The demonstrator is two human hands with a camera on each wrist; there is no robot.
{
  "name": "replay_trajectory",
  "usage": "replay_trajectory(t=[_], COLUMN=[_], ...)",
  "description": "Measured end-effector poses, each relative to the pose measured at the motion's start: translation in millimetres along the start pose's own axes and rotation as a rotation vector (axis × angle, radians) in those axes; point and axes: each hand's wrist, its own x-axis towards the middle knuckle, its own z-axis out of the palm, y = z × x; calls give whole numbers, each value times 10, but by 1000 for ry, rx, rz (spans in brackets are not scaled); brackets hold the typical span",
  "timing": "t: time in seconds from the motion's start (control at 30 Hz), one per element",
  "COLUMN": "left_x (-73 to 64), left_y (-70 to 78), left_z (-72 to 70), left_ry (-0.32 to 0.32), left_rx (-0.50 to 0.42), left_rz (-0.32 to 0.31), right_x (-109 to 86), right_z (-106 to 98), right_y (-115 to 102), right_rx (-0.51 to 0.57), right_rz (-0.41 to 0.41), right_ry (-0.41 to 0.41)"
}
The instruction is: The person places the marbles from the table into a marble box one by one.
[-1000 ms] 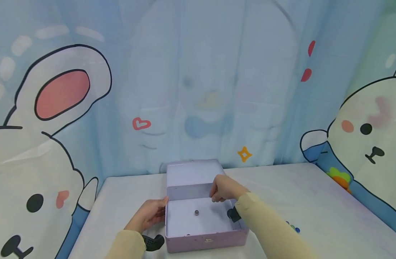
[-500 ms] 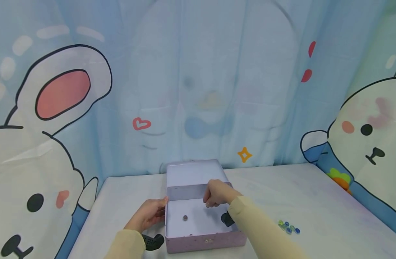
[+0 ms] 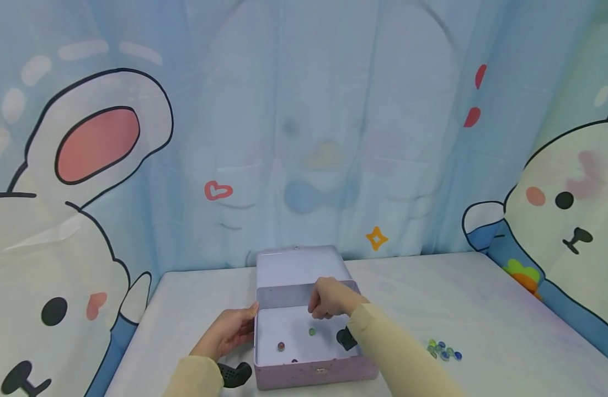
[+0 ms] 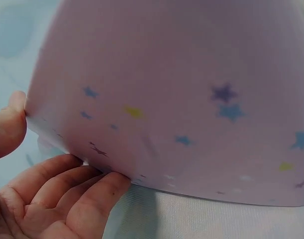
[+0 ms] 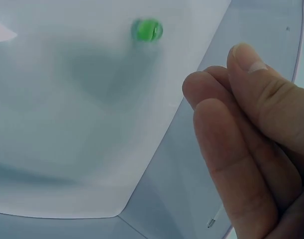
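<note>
A lilac tin box (image 3: 289,379) stands on the table with its hinged lid (image 3: 298,266) laid back. My left hand (image 3: 230,329) grips its left side, thumb at the rim; the left wrist view has those fingers (image 4: 99,196) against the bottom edge of the star-printed wall. Over the box, my right hand (image 3: 334,298) hovers with fingers bent and thumb drawn against them; the inside of its palm is hidden. A green marble (image 5: 147,30) lies on the box floor below it. Nearer the front left is a brownish marble (image 3: 281,346), and a small dark round bit shows by the front wall.
Several green and blue glass marbles (image 3: 444,350) lie on the white-covered table (image 3: 398,281) right of the box, beside my right sleeve. A cartoon-printed curtain (image 3: 304,138) hangs behind the table's back edge.
My right hand has shifted left and slightly nearer. The green marble now shows in the box; the brownish one has rolled left and toward the front. The left hand stays put.
</note>
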Motion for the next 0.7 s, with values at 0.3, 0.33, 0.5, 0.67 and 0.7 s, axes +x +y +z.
replay_trajectory(t=[0.3, 0.33, 0.5, 0.67, 0.7], left_x=[4, 3, 12, 30, 31], left_y=[8, 8, -5, -12, -8], left_z=[25, 26, 29, -1, -8], left_ry=[-12, -13, -13, 10, 15], left_rx=[-11, -10, -1, -1, -3], left_rz=[-4, -4, -6, -18, -18], right_x=[-51, -66, -190, -484, -562], right_z=[-99, -136, -416, -749, -812], right_y=[98, 134, 446, 1011, 1155], right_rx=[144, 195, 363, 391, 391], right_rz=[-14, -38, -136, -69, -44], right_ry=[20, 30, 81, 146, 164])
